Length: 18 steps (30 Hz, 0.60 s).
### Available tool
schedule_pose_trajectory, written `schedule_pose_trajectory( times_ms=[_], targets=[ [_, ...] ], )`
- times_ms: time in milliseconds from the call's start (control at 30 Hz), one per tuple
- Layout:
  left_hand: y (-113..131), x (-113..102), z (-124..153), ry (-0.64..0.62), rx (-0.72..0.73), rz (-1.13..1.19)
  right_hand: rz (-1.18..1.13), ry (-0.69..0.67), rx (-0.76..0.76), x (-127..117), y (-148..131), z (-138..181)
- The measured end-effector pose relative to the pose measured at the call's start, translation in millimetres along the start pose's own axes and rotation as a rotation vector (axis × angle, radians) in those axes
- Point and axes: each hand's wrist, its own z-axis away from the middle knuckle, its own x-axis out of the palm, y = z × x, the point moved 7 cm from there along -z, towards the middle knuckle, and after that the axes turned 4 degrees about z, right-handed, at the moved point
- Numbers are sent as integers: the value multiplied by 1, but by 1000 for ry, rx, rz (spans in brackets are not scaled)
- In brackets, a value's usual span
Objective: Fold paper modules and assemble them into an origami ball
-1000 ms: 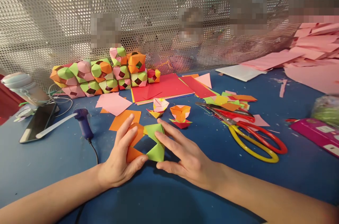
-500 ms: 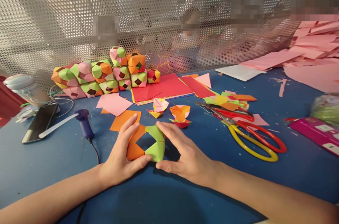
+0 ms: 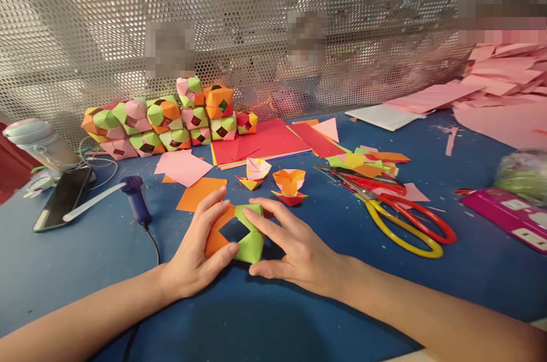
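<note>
An orange and green folded paper cube rests on the blue table between my hands. My left hand cups its orange side, thumb at the front and fingers over the top. My right hand presses against its green side, fingers curved over the top edge. Both hands are closed around the cube. Just behind it stand two smaller folded pieces, one pink and yellow, one orange and red.
Several finished paper cubes are stacked by the perforated metal screen. Red paper sheets, orange and pink squares, red and yellow scissors, a purple glue gun, a phone, a bottle and pink paper piles surround the hands.
My hands have pressed inward, and the orange and green piece has closed from a flatter open shape into a tighter cube. My right fingers have curled over its top.
</note>
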Motion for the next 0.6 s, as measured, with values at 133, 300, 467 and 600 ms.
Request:
schedule_pose_trajectory(
  times_ms=[133, 300, 467, 600],
  targets=[
    [-3, 2, 0, -40, -51, -22, -5, -19, 2, 4, 4, 1],
    [-5, 5, 2, -81, -81, -89, 13, -36, 44, 7, 5, 2],
    [-11, 4, 1, -87, -112, -47, -83, -93, 115, 9, 10, 0],
    [-14, -1, -4, -89, -181, 5, -261, -94, 271, 7, 22, -3]
  ],
)
